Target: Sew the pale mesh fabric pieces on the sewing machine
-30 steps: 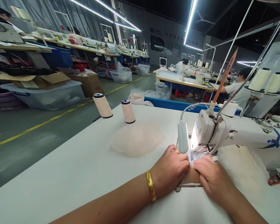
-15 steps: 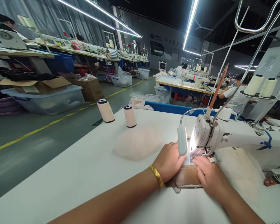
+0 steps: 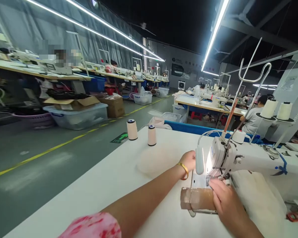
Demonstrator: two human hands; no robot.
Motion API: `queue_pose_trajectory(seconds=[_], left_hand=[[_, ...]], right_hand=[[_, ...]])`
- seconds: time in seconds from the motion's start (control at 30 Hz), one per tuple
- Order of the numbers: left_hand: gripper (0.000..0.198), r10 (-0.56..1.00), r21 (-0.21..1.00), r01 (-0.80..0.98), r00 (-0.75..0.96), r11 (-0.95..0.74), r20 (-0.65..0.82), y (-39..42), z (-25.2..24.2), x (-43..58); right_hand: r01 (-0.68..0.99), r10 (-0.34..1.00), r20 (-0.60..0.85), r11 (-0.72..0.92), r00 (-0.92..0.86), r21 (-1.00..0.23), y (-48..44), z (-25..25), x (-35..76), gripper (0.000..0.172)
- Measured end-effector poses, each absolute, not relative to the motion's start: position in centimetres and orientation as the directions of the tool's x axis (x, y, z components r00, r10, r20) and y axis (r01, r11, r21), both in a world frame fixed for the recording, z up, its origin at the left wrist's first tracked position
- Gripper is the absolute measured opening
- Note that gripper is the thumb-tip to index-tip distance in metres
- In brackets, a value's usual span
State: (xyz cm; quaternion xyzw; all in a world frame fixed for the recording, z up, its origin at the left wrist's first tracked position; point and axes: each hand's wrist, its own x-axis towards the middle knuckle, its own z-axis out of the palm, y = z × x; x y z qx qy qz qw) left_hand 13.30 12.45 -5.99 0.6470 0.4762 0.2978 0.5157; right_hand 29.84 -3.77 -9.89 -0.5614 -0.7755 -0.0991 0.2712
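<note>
My left hand [image 3: 189, 160], with a gold bangle at the wrist, reaches behind the small lamp [image 3: 200, 161] left of the needle area. Its fingers look curled, and the lamp hides part of them. My right hand [image 3: 227, 198] lies by the presser foot of the white sewing machine [image 3: 253, 150], fingertips drawn together close to the needle. What is between them is too small to make out. In front of the needle plate [image 3: 198, 181] sits a brown taped block [image 3: 201, 197]. Sheer pale fabric [image 3: 259, 195] lies right of my right hand.
Two pale thread cones [image 3: 152, 135] stand at the far left of the white table [image 3: 129, 185]. A faint pale cloth [image 3: 159, 160] lies left of the machine. Cream thread cones [image 3: 268, 109] sit on a stand at right. Behind are a blue bin [image 3: 186, 128] and other workstations.
My left hand has moved away from the brown block, up behind the lamp, baring the block's left side and the needle plate. My right hand stays near the presser foot. The view has shifted.
</note>
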Motion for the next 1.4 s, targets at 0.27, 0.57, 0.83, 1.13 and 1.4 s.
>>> queue_pose_trajectory(seconds=[0.27, 0.57, 0.83, 1.13, 1.4], left_hand=[[0.026, 0.887, 0.980, 0.179, 0.461, -0.086, -0.007, 10.1, -2.1, 4.3], [0.045, 0.815, 0.959, 0.254, 0.577, -0.127, -0.045, 3.6, 0.4, -1.1], [0.042, 0.802, 0.911, 0.363, 0.594, -0.195, -0.065, 0.2, 1.6, -5.0], [0.048, 0.728, 0.970, 0.188, 0.642, 0.153, -0.239, 2.3, -0.3, -6.1], [0.051, 0.861, 0.990, 0.030, 0.490, 0.138, -0.135, 3.8, 0.8, -8.1]], right_hand=[[0.760, 0.568, 0.708, 0.646, -0.419, -0.068, -3.7, -10.9, 28.6, 0.041], [0.736, 0.779, 0.560, 0.550, -0.281, -0.394, -3.9, -4.2, 21.2, 0.063], [0.470, 0.875, -0.068, 0.191, -0.479, -0.862, -1.5, -0.6, 18.0, 0.019], [0.382, 0.910, -0.093, 0.075, -0.403, -0.921, -1.6, -1.2, 16.0, 0.027], [-0.057, 0.901, -0.104, -0.141, -0.421, -0.988, 0.5, -2.9, 16.6, 0.049]])
